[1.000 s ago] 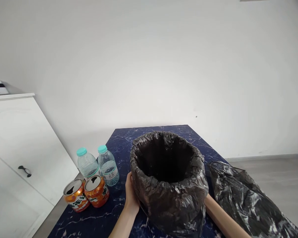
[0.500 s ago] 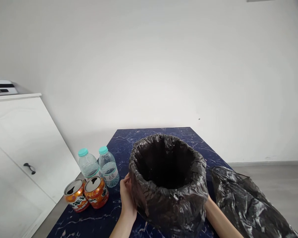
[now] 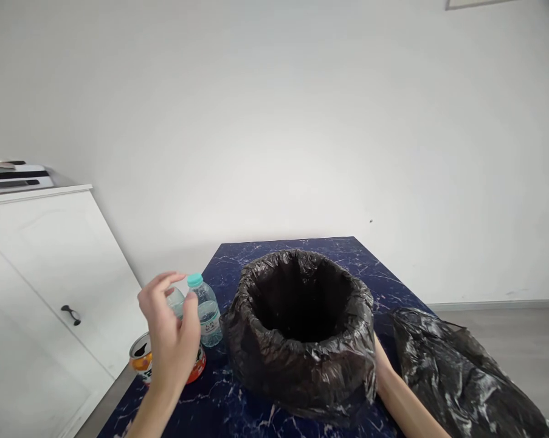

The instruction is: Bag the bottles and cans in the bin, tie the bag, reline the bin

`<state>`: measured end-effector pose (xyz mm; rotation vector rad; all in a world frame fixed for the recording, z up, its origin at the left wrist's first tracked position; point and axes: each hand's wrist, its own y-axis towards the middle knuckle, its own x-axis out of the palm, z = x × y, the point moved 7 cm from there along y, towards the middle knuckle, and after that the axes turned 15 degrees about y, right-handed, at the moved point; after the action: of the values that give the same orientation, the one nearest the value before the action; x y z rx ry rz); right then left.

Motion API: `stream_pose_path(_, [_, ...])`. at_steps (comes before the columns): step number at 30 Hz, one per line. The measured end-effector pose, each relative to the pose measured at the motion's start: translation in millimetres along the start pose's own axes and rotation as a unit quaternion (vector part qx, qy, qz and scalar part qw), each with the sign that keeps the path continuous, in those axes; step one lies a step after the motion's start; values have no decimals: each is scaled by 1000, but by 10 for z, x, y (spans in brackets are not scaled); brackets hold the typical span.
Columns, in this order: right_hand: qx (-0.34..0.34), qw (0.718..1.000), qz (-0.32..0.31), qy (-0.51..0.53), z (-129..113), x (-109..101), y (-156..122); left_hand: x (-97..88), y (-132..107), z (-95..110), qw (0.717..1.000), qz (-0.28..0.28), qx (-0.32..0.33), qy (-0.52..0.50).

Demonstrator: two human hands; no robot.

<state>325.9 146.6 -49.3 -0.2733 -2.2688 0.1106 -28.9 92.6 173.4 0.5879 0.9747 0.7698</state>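
Observation:
My left hand (image 3: 171, 322) is raised over the drink cans, thumb and fingers apart, with nothing between them. Just beyond its fingertips stands a clear water bottle (image 3: 209, 313) with a turquoise cap. A second bottle (image 3: 176, 300) and two orange drink cans, the left can (image 3: 140, 360) and the right can (image 3: 198, 367), are partly hidden behind this hand. A trash bin lined with a black plastic bag (image 3: 301, 371) stands upright in the middle of the table, its mouth facing up. My right hand (image 3: 380, 360) is at the bin's right side, its fingers hidden behind the bag.
The dark blue marbled table (image 3: 329, 244) runs up to a white wall. More black plastic bag (image 3: 466, 371) lies spread at the right. To the left stands a white cabinet (image 3: 41, 267) with items on top.
My left hand has left the bin's left side and moved left and up, opening in front of the bottles and cans. My right hand stays at the bin. The view has shifted slightly.

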Motion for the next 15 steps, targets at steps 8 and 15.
stream_pose_path(8, [62,998,20,13,63,10,-32,507,396,-291,981,-143,79,103])
stream_pose_path(15, [87,996,1,24,88,63,-58,579,348,-331,983,-148,75,75])
